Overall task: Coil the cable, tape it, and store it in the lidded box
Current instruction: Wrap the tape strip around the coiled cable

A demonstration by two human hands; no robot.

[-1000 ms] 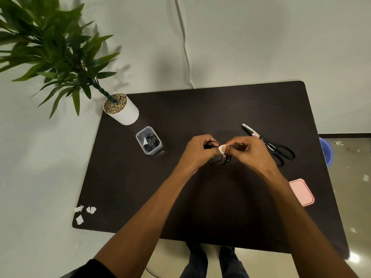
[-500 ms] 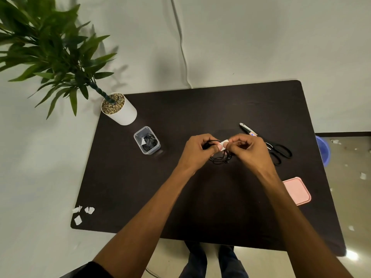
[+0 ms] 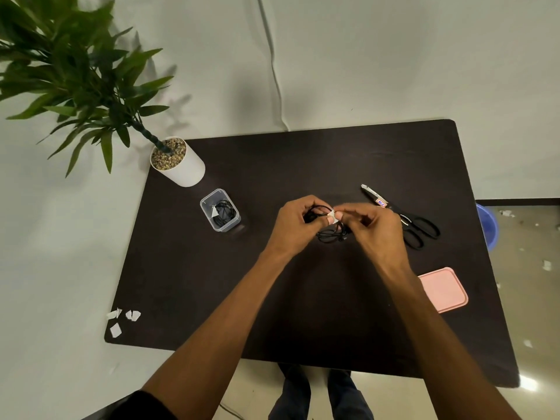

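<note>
A thin black cable (image 3: 331, 233) hangs in loose coils between my two hands over the middle of the dark table (image 3: 188, 283). My left hand (image 3: 298, 221) grips the coil from the left. My right hand (image 3: 371, 227) pinches a small white piece of tape (image 3: 332, 215) against the coil at its top. A clear plastic box (image 3: 220, 210) stands open to the left, with another black coiled cable and a white tape tab inside. Its pink lid (image 3: 444, 288) lies flat at the right, near my right forearm.
Black-handled scissors (image 3: 406, 218) lie just right of my right hand. A white pot with a green plant (image 3: 178, 165) stands at the back left corner. Several white paper scraps (image 3: 122, 319) lie at the front left corner. A blue bucket (image 3: 488, 225) sits on the floor at right.
My hands stay together over the coil. The tape piece has shifted slightly up between my fingertips as my fingers work it around the cable.
</note>
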